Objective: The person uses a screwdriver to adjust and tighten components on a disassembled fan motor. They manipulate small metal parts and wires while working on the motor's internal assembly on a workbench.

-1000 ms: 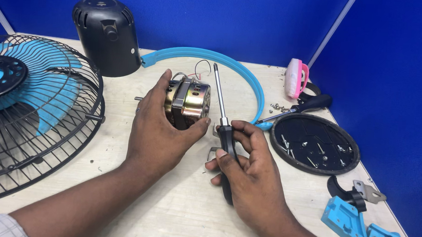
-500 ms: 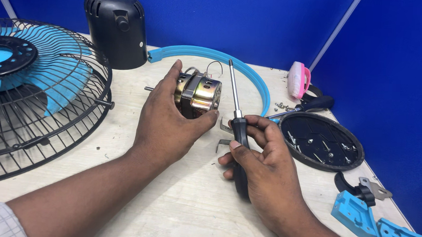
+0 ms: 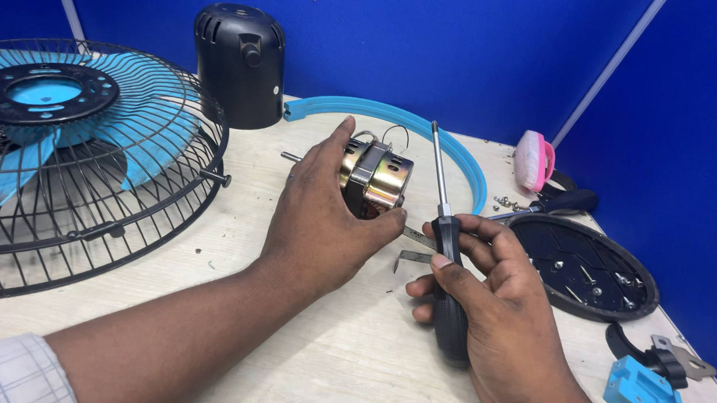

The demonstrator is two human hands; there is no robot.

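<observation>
My left hand [image 3: 324, 220] grips a small fan motor [image 3: 378, 176] with a gold-coloured metal body, holding it on the table; its shaft [image 3: 291, 157] pokes out to the left. My right hand [image 3: 497, 305] is closed around the black handle of a screwdriver [image 3: 446, 257], whose metal shank points up and away, just right of the motor. A small bent metal bracket [image 3: 411, 257] lies on the table between both hands.
A black wire fan guard with blue blades [image 3: 71, 155] lies at the left. A black motor housing [image 3: 240, 64] stands behind. A blue ring [image 3: 429, 131] curves behind the motor. At right are a black round plate holding screws [image 3: 591, 270], a pink object [image 3: 535, 161] and blue plastic parts [image 3: 653, 402].
The view has shifted slightly. Both hands keep their hold; the screwdriver's shank has stayed upright beside the motor, and the right hand has moved a little lower on the table.
</observation>
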